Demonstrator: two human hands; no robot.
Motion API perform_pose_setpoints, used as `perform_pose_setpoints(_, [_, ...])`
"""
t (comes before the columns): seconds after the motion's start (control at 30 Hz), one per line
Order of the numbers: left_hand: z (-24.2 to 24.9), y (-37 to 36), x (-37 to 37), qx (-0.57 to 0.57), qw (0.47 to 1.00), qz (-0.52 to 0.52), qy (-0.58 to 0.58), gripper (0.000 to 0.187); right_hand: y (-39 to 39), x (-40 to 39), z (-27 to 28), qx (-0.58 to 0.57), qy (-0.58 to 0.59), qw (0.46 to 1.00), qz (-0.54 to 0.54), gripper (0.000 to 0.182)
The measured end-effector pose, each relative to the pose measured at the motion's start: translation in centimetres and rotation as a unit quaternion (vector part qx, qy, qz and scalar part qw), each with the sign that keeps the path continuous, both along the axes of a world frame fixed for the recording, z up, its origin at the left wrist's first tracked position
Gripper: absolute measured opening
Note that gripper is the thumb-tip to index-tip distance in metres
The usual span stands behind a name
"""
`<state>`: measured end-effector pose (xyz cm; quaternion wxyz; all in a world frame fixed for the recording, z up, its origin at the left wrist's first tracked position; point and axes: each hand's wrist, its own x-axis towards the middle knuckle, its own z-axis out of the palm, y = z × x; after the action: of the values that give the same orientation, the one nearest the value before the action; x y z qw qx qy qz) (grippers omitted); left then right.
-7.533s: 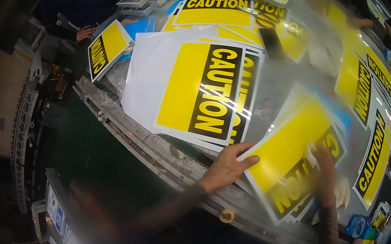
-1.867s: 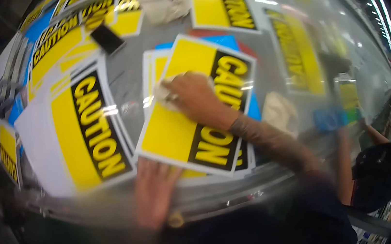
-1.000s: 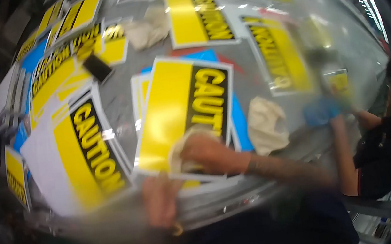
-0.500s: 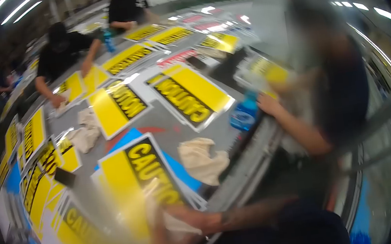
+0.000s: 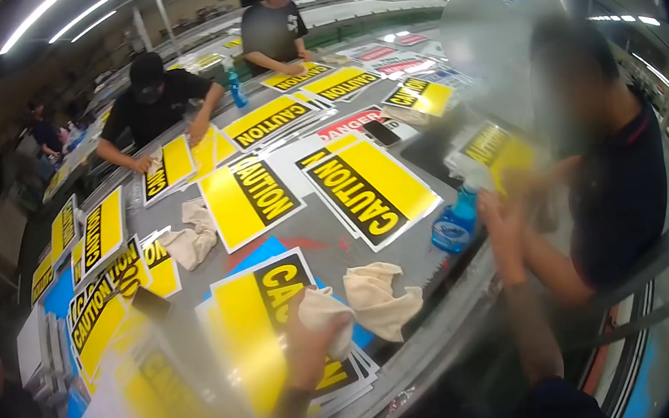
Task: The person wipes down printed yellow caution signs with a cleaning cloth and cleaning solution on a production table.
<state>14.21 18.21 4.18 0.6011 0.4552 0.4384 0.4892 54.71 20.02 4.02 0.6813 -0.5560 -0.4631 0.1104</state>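
My left hand [image 5: 312,352] is closed around a crumpled off-white cloth [image 5: 327,318] over a yellow and black CAUTION sign [image 5: 233,338], the top one of a stack. My right hand [image 5: 504,230] is stretched out to the right, fingers extended beside a spray bottle of blue liquid [image 5: 455,226]. It overlaps a co-worker's forearm [image 5: 557,269] in this view. Another cream cloth [image 5: 383,295] lies just right of the sign stack. Nearer to me, a blurred CAUTION sign [image 5: 165,397] rests at the lower left.
More CAUTION signs [image 5: 366,197] and a DANGER sign [image 5: 349,126] cover the grey table, with a phone [image 5: 381,133] and another cloth [image 5: 190,239]. A co-worker [image 5: 611,150] stands close on the right. Two people [image 5: 151,106] work across the table, near another blue spray bottle [image 5: 235,87].
My right hand has moved from the sign stack out to the spray bottle on the right. My left hand now holds the cloth alone. The view has shifted, so the table appears further right and lower.
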Motion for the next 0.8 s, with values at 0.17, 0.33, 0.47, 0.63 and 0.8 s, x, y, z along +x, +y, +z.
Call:
perform_pose_setpoints(0.17, [0.7,3.8,0.6,-0.176,0.965,0.051,-0.187,0.031,6.5,0.3,5.8,-0.195,-0.055,0.960,0.191,0.061])
perform_pose_setpoints(0.33, [-1.1,7.6,2.3,-0.096,0.952,0.052,-0.287,0.032,5.3,-6.0,10.9,-0.241,-0.242,0.895,0.286,0.048])
perform_pose_setpoints(0.47, [-1.1,10.6,3.8,-0.054,0.981,0.036,-0.182,0.042,4.3,-9.2,10.7,-0.261,-0.175,0.858,0.406,0.050])
perform_pose_setpoints(0.63, [-0.4,12.5,5.6,-0.079,0.950,-0.003,-0.303,0.051,4.0,-12.5,9.7,-0.265,-0.275,0.819,0.429,0.056])
perform_pose_setpoints(0.8, [0.8,11.9,6.1,-0.118,0.945,-0.023,-0.304,0.082,6.1,-12.5,8.2,-0.276,-0.404,0.786,0.378,0.055])
